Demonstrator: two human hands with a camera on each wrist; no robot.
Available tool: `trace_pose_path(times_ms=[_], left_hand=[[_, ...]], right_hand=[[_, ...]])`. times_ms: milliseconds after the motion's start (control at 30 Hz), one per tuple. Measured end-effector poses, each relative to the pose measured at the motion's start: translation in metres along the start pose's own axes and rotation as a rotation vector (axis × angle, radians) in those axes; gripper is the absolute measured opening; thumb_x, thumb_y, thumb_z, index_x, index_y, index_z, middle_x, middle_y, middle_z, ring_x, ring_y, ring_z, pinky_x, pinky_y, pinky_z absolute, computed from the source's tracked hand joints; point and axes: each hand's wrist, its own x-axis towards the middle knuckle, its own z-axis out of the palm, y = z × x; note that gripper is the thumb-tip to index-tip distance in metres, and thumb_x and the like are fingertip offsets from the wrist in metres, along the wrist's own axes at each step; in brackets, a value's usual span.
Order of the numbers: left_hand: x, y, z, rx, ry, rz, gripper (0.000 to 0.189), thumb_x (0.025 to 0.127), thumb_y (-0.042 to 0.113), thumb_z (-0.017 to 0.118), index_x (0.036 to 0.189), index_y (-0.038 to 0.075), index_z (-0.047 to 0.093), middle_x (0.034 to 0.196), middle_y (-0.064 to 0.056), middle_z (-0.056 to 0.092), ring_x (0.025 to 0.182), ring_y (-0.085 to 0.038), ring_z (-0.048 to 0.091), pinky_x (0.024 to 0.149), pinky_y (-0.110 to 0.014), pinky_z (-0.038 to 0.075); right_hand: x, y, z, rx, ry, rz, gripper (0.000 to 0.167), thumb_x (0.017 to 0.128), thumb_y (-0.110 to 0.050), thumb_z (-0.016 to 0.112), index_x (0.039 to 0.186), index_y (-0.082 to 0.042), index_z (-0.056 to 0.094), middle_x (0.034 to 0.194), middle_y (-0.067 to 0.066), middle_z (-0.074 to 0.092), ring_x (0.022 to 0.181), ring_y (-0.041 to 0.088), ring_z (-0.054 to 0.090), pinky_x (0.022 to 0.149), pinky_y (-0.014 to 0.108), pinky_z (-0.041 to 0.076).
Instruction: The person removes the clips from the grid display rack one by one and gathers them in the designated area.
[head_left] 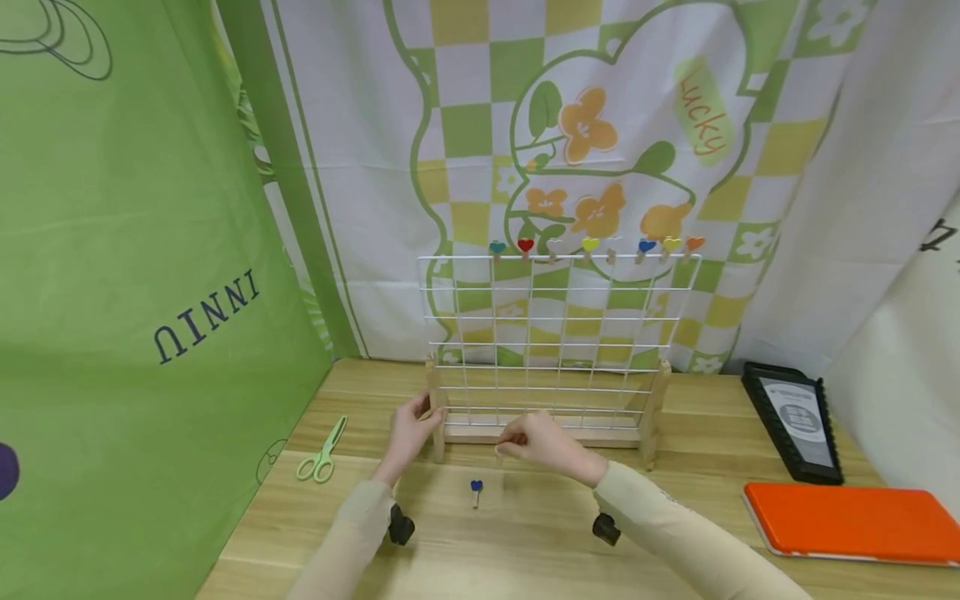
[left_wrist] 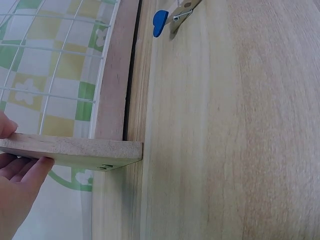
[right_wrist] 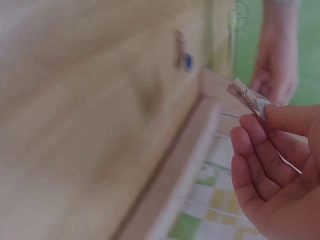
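My left hand (head_left: 411, 429) grips the left wooden post (left_wrist: 95, 150) of a stand, thumb on one face and fingers on the other in the left wrist view. A white wire grid (head_left: 557, 343) rises from that stand. In front of its base, my right hand (head_left: 546, 442) pinches a small wooden clothespin (right_wrist: 241, 95) by its white heart end, just above the table. Another clothespin (head_left: 476, 488), with a blue heart, lies on the table between the two hands. Along the grid's top wire sit several heart clothespins, among them a red one (head_left: 526, 246) and an orange one (head_left: 695, 243).
Green scissors (head_left: 322, 458) lie left of the stand on the wooden table (head_left: 525, 558). At the right are a black-framed packet (head_left: 798, 417) and a flat orange case (head_left: 855, 522). A patterned curtain (head_left: 360, 208) hangs close behind the grid.
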Motion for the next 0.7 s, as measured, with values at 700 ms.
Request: trace_pose_path(times_ms=[700], left_hand=[[0.001,-0.003,0.0,-0.005,0.005,0.035,0.044,0.087,-0.004,0.067,0.128,-0.017,0.055,0.124,-0.038,0.06,0.119,-0.049,0.06,0.098,-0.047,0.056]], right_hand=[[-0.009,0.022,0.052,0.152,-0.146,0.144,0.012,0.09,-0.011,0.07,0.09,-0.002,0.076,0.081,0.008,0.077,0.064,0.001,0.063,0.062,0.013,0.055]])
